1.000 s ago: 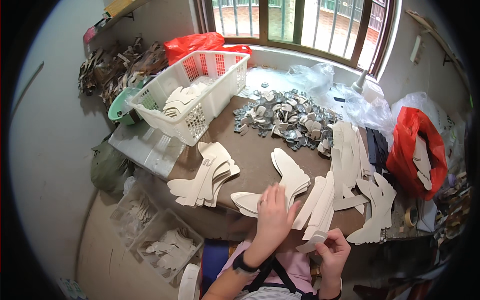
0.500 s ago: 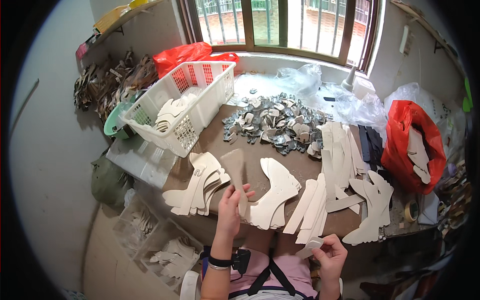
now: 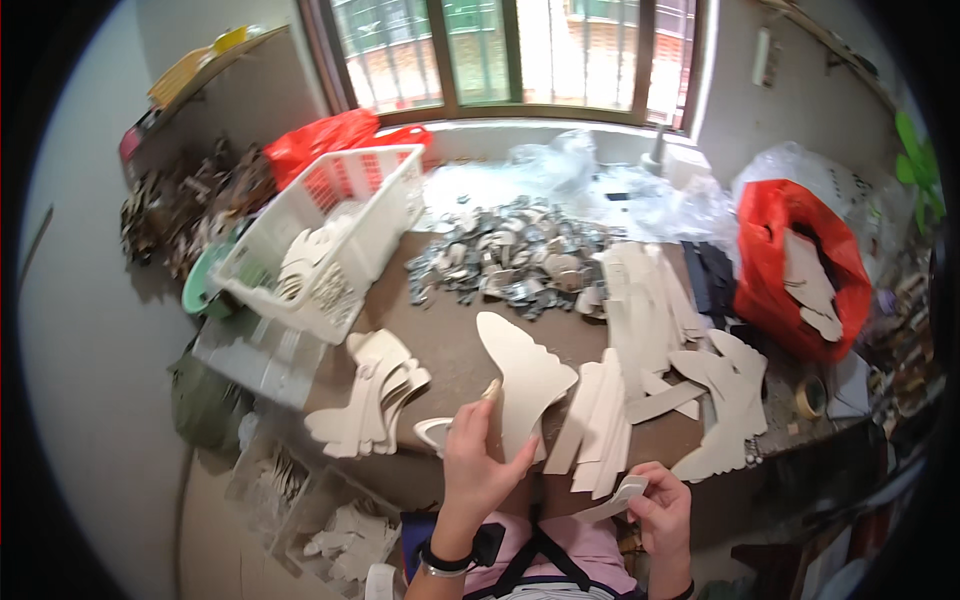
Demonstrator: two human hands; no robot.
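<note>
My left hand (image 3: 478, 462) is at the front of the brown table. Its fingers and thumb are about the lower end of a boot-shaped off-white sheet piece (image 3: 528, 378), gripping it. Beside that hand's wrist side lies a small pale looped piece (image 3: 432, 434), partly hidden by the hand. Over my lap, my right hand (image 3: 662, 508) is closed, pinching a narrow off-white strip (image 3: 612, 500) with a rounded end. To the left is a fanned stack of similar cut pieces (image 3: 368, 395). Straight off-white strips (image 3: 590, 420) lie right of the boot-shaped piece.
Grey and white small parts (image 3: 510, 255) are heaped at the back. A white plastic basket (image 3: 340, 290) stands back left, and a red bag (image 3: 755, 270) of cut pieces at right. More shaped pieces (image 3: 735, 390) lie near the table's right front. Clear bins (image 3: 300, 535) sit below left.
My left hand no longer holds the blurred tan piece; it has come down onto the boot-shaped piece. My right hand keeps its strip. The whole view has shifted slightly.
</note>
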